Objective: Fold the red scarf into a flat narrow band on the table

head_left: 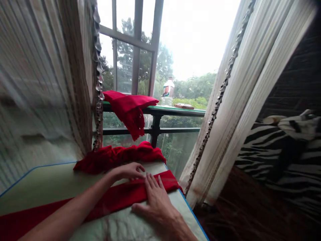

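A long red cloth (112, 201) lies folded in a strip across the pale green table (45, 184). My right hand (155, 197) rests flat on the strip near its right end, fingers stretched out. My left hand (129, 171) sits just behind it, fingers curled down onto the cloth's upper edge. A bunched heap of red cloth (117, 155) lies at the table's far edge. Another red cloth (130, 107) with a fringe hangs over the window ledge.
A plastic bottle (168, 90) and a flat reddish object (184, 106) stand on the green window ledge (175, 111). Curtains (238, 110) hang at both sides of the window. A zebra-striped fabric (283, 157) lies at the right. The table's right corner has a blue edge (193, 211).
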A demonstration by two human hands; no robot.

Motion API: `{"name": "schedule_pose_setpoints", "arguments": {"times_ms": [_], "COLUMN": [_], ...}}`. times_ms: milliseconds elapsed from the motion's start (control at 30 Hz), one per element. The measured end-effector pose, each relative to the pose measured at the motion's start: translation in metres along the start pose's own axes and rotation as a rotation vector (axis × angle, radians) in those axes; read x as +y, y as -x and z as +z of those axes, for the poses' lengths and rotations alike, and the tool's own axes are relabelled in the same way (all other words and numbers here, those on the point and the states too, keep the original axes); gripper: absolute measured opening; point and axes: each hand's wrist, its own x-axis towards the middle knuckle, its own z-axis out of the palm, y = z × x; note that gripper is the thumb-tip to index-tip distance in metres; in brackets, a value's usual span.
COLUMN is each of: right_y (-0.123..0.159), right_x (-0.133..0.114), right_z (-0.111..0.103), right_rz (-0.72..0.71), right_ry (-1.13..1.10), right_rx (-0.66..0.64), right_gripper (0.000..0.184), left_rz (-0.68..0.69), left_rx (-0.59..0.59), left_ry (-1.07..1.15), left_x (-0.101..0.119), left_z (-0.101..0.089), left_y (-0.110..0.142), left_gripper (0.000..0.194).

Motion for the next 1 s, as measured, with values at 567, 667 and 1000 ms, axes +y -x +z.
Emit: {"name": "schedule_pose_setpoints", "arguments": {"times_ms": [567,667,1000], "right_y": [0.004,0.003,0.005], "right_x": [0.001,0.003,0.011], "right_z": [-0.009,-0.009,-0.012], "right_rz": [-0.041,-0.044,-0.080], "right_ry": [-0.139,-0.137,-0.054], "right_rx": [0.007,0.004,0.009], "right_gripper": [0.121,0.123,0.118], "left_rz": [-0.317,-0.299,-0.305], "left_rx": [-0.417,-0.415,-0.427], "left_ry": [0.248,0.279,0.327], "left_x": [-0.019,-0.025,-0.033], "left_z": [-0.029,-0.031,-0.031], "left_y": [0.077,0.079,0.073], "left_gripper": [0.051,0.054,0.052]}}
